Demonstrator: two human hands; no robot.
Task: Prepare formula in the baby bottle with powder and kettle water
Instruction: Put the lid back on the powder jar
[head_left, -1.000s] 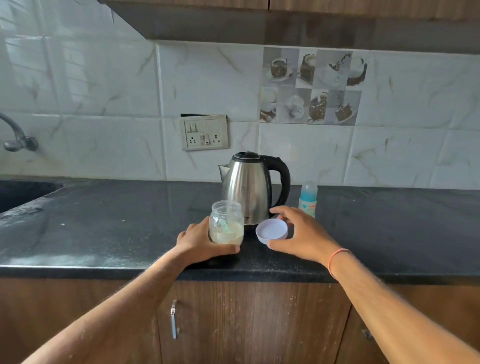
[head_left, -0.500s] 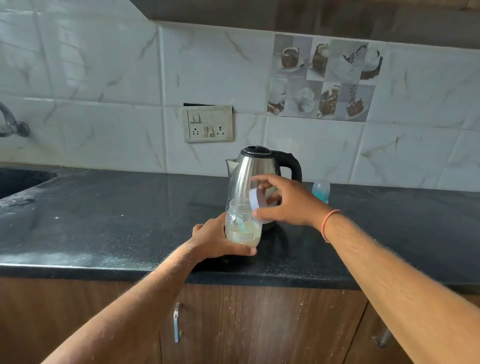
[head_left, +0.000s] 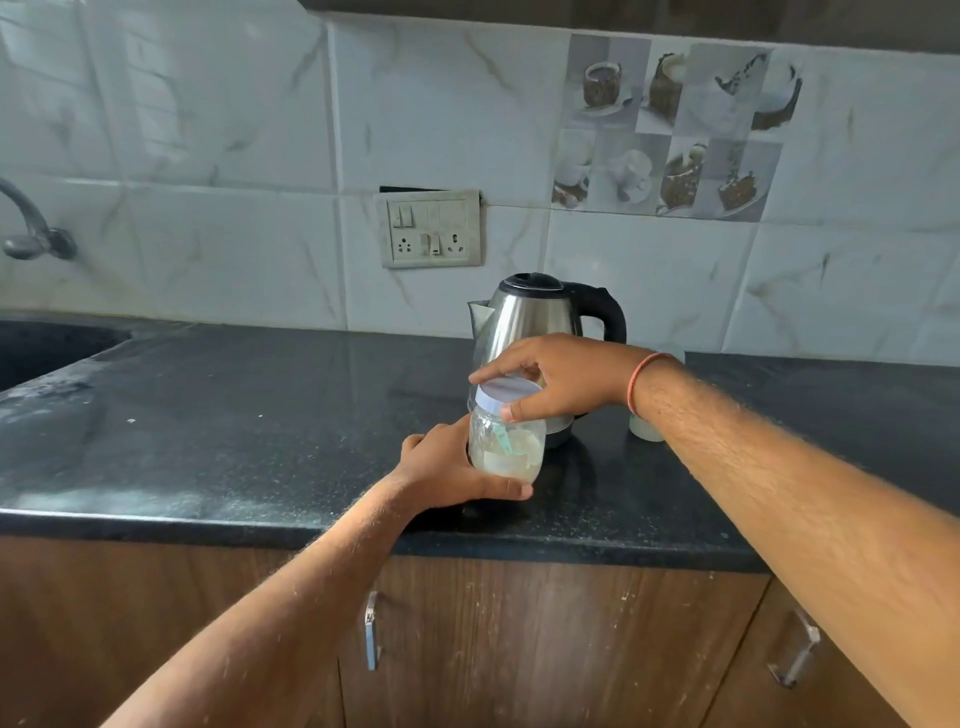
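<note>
Left hand (head_left: 441, 470) grips the powder jar (head_left: 506, 447) on the counter (head_left: 234, 415); right hand (head_left: 561, 376) holds its lid (head_left: 506, 392) on top.

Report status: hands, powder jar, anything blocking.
Left hand grips powder jar on the counter. Right hand holds lid on the jar mouth. Kettle right behind; baby bottle mostly hidden by right wrist.

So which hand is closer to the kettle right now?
Right. The right hand sits directly in front of the kettle, overlapping its body while gripping the lid on the powder jar. The left hand holds the jar lower down, nearer the counter edge.
</note>
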